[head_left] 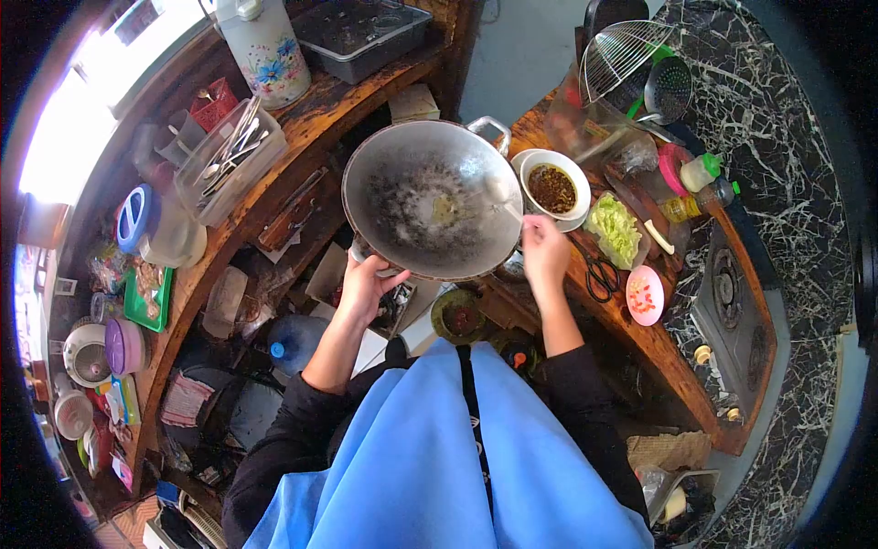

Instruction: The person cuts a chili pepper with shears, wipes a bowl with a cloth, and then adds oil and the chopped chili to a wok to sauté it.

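A large grey metal wok (393, 165) is held up in front of me, tilted so its inside faces me. My left hand (363, 288) is closed around the near-left loop handle of the wok. In my right hand (546, 245), at the wok's right rim, is a spoon (498, 192), blurred and reaching over the wok's inside. A small yellowish patch lies at the bottom of the wok. Just right of the wok stands a white bowl (578, 174) with dark brown sauce (551, 188) containing small bits.
On the right counter are lettuce (616, 231) in a container, black scissors (601, 277), a pink plate (645, 295) with red pieces, bottles and a gas stove (732, 311). The left shelf (338, 101) bears a cutlery box (229, 165) and a flowered flask (265, 55). Below sits a stone mortar (457, 316).
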The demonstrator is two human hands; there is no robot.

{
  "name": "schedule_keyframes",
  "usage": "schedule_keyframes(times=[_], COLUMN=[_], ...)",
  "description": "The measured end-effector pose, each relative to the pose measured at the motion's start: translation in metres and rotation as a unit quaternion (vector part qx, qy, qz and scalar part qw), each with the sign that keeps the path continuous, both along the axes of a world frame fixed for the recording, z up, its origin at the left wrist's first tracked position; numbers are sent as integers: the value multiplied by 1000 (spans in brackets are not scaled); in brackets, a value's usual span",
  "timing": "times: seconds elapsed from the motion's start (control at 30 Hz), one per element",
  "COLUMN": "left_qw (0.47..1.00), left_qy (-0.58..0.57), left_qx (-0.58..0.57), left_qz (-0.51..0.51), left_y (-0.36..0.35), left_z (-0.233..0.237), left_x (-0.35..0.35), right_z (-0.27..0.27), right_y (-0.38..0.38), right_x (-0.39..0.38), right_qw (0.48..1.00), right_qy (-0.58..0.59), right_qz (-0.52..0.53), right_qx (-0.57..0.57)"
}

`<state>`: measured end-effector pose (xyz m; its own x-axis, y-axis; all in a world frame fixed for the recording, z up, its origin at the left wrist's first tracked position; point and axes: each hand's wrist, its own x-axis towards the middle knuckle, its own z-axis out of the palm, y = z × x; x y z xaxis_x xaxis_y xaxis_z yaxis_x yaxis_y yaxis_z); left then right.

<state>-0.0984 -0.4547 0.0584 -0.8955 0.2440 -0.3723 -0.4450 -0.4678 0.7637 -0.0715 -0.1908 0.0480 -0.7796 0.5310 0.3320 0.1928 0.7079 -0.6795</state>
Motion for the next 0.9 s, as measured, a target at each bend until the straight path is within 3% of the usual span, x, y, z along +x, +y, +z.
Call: schedule_keyframes(times=[0.03,0.17,0.27,0.9], left_qw=[1000,1000,1000,999], left_qy=[1,8,4,20], left_qx=[0,0,-6,0], left_qz=[2,-2,-7,-28], left_y=[1,2,3,3], left_z=[0,0,3,6], left_x=[0,-1,-1,-3], right_z=[2,-8,-10,5], right_y=[14,60,66,72], right_x=[-5,-10,-11,-10], right_qw=[999,981,967,974], right_qy=[30,-70,-138,-97], right_qz=[-18,-165,-193,-197], right_qx=[-8,68,96,55])
